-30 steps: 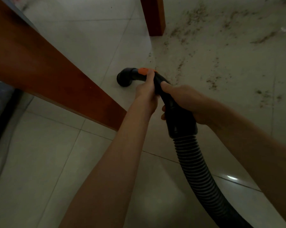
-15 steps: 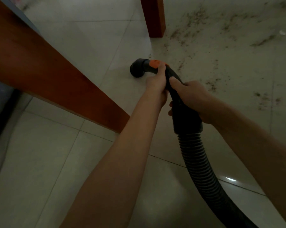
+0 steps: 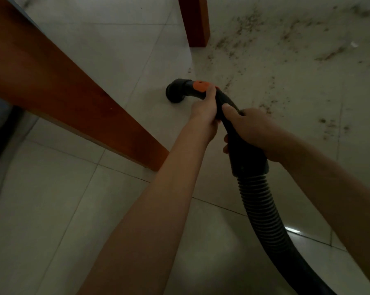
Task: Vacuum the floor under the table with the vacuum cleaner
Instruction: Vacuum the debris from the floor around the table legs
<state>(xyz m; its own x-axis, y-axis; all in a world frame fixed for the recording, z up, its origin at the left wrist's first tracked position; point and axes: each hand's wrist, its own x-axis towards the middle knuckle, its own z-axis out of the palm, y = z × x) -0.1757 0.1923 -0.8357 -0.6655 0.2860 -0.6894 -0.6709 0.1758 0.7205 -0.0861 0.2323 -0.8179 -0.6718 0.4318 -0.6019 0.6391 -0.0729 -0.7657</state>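
Note:
Both hands hold the black vacuum hose handle (image 3: 247,154) over the pale tiled floor (image 3: 77,209). My left hand (image 3: 204,111) grips the front of the handle just behind an orange slider (image 3: 199,86). My right hand (image 3: 254,128) wraps the handle farther back, above the ribbed hose (image 3: 265,209). The round black nozzle end (image 3: 175,93) points down and left, close to the tiles. Brown dirt specks (image 3: 265,107) lie scattered on the floor to the right of the nozzle and toward the far right.
A reddish wooden table rail (image 3: 58,94) runs diagonally across the left, close to my left forearm. One wooden table leg (image 3: 195,22) stands at the top centre. The hose trails off at the bottom right. A dark strip (image 3: 1,133) lies at the left edge.
The nozzle and both hands have moved away from me and to the right, toward the table leg and the edge of the dirt patch.

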